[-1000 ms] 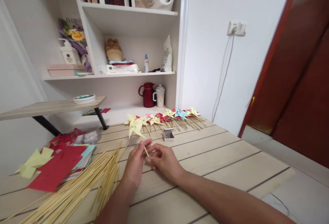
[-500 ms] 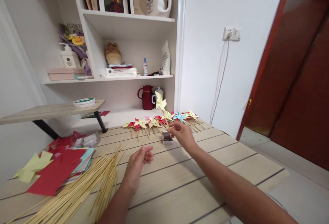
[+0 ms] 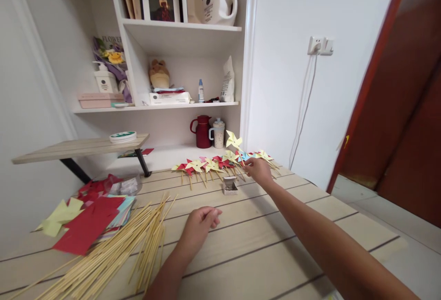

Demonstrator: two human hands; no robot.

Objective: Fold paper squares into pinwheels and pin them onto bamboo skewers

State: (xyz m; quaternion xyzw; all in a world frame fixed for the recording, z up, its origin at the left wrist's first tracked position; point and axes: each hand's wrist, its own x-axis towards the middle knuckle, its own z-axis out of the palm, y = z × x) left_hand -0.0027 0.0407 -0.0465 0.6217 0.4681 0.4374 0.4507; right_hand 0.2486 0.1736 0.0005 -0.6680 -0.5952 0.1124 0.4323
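Observation:
My right hand (image 3: 259, 170) reaches to the far edge of the wooden table (image 3: 262, 245) and grips the stick of a yellow paper pinwheel (image 3: 234, 140), held just above a row of several finished pinwheels (image 3: 220, 162) in yellow, red, pink and blue. A small open box of pins (image 3: 229, 185) sits just in front of that row. My left hand (image 3: 201, 224) rests on the table with fingers loosely curled and nothing in it, beside a heap of bamboo skewers (image 3: 117, 249).
A stack of red, yellow and blue paper squares (image 3: 86, 217) lies at the left. Behind the table stands a white shelf unit (image 3: 179, 102) with a red jug (image 3: 202, 132), a mug and bottles. A low wooden side shelf (image 3: 79, 146) juts out at left.
My right hand took the yellow pinwheel away from my left hand and carried it far and right to the row of pinwheels. My left hand let go and stayed on the table.

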